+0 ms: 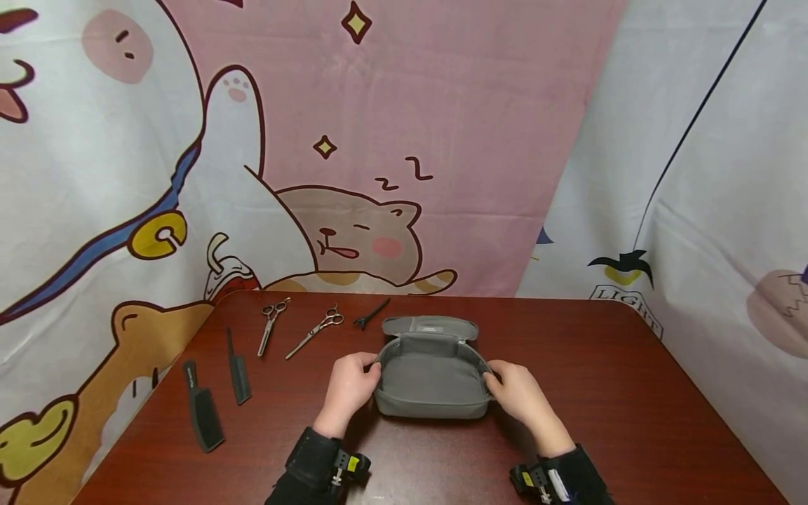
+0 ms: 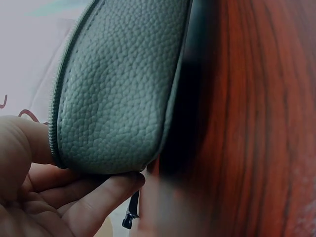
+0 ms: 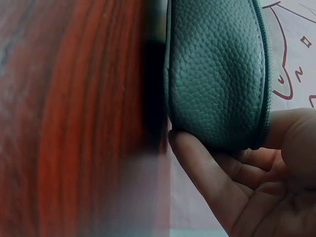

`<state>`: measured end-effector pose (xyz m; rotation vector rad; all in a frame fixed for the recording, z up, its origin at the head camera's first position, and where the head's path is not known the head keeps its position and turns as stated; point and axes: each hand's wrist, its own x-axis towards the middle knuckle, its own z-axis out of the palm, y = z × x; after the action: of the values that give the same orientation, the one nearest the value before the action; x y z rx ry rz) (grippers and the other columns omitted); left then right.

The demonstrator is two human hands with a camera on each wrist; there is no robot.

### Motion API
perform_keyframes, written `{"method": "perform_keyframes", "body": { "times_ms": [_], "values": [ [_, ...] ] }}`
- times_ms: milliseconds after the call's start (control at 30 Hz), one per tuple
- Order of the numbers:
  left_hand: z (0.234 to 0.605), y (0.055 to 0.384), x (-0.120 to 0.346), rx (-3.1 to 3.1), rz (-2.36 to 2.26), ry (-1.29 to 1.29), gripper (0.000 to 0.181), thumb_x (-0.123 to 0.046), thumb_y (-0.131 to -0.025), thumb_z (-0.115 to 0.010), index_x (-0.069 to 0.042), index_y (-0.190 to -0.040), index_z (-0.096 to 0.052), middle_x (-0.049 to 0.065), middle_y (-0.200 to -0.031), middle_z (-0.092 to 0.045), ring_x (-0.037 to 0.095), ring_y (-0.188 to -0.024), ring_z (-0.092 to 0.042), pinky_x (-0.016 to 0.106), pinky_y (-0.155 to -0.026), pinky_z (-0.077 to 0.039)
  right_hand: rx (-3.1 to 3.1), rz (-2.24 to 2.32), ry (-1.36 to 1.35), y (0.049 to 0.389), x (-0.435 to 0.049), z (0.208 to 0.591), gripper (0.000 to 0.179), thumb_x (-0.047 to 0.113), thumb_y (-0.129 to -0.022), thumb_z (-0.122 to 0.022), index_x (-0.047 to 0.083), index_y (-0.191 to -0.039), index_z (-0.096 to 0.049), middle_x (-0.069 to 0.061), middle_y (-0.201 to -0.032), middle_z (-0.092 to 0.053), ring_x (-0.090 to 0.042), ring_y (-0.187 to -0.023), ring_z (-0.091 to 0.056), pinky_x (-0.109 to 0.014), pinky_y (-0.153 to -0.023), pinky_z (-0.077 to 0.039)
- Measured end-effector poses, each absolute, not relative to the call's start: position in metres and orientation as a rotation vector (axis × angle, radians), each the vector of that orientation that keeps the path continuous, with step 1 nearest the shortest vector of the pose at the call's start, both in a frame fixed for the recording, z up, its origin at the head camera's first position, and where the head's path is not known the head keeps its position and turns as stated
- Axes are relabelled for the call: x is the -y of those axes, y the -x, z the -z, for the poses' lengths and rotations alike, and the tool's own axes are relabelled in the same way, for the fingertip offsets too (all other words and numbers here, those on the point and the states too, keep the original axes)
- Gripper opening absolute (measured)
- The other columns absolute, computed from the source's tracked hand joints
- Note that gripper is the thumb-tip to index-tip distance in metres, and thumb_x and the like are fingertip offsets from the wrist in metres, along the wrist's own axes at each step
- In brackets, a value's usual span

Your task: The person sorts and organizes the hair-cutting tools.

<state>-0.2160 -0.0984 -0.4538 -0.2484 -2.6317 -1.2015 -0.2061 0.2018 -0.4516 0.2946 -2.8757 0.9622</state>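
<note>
A grey-green zip case (image 1: 432,408) with grained leather-like sides is near the middle of the table. Its lid (image 1: 429,327) is folded back and nothing shows inside. My left hand (image 1: 349,389) pinches the left side wall at the rim, thumb over the zip edge. At the opposite side, my right hand (image 1: 519,394) pinches the wall in the same way. Close up in the left wrist view, the case wall (image 2: 113,98) has fingers beneath its corner. The right wrist view shows the other wall (image 3: 217,74) above the fingers. Whether the base touches the table cannot be told.
Left of the case lie a wide comb (image 1: 205,419), a narrower-handled comb (image 1: 239,379), two pairs of scissors (image 1: 269,330) (image 1: 313,331) and a dark hair clip (image 1: 371,314). The brown table (image 1: 631,393) extends to the right. A printed cloth (image 1: 480,140) hangs behind.
</note>
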Motion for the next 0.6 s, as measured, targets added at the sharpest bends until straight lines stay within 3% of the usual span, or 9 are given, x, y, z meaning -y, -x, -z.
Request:
{"method": "perform_keyframes", "body": {
  "times_ms": [233, 400, 600],
  "values": [
    [0.4571, 0.2177, 0.0995, 2.659, 1.185, 0.276, 0.018, -0.004, -0.089, -0.065, 0.002, -0.102, -0.076, 0.015, -0.097, -0.074, 0.031, -0.091, -0.069, 0.044, -0.076, -0.055, 2.919, -0.994, -0.309, 0.2054, -0.2015, 0.4542, 0.019, 0.008, -0.096, -0.062, -0.003, -0.111, -0.068, -0.009, -0.098, -0.069, -0.020, -0.082, -0.063, -0.043, -0.073, -0.051],
    [0.4584, 0.2171, 0.1016, 2.675, 1.171, 0.310, 0.017, -0.002, -0.089, -0.065, 0.002, -0.100, -0.077, 0.013, -0.092, -0.074, 0.029, -0.084, -0.069, 0.042, -0.071, -0.055, 2.939, -1.113, -0.335, 0.2037, -0.2035, 0.4534, 0.023, 0.011, -0.097, -0.062, -0.003, -0.115, -0.067, -0.005, -0.091, -0.068, -0.015, -0.074, -0.063, -0.037, -0.067, -0.050],
    [0.4575, 0.2174, 0.1019, 2.701, 1.184, 0.333, 0.018, -0.002, -0.089, -0.065, 0.002, -0.102, -0.076, 0.013, -0.092, -0.074, 0.016, -0.067, -0.063, 0.033, -0.061, -0.051, 2.944, -1.202, -0.401, 0.2004, -0.2081, 0.4516, 0.028, 0.013, -0.098, -0.061, -0.005, -0.119, -0.064, -0.009, -0.098, -0.069, -0.016, -0.076, -0.067, -0.037, -0.069, -0.053]
  ]
}}
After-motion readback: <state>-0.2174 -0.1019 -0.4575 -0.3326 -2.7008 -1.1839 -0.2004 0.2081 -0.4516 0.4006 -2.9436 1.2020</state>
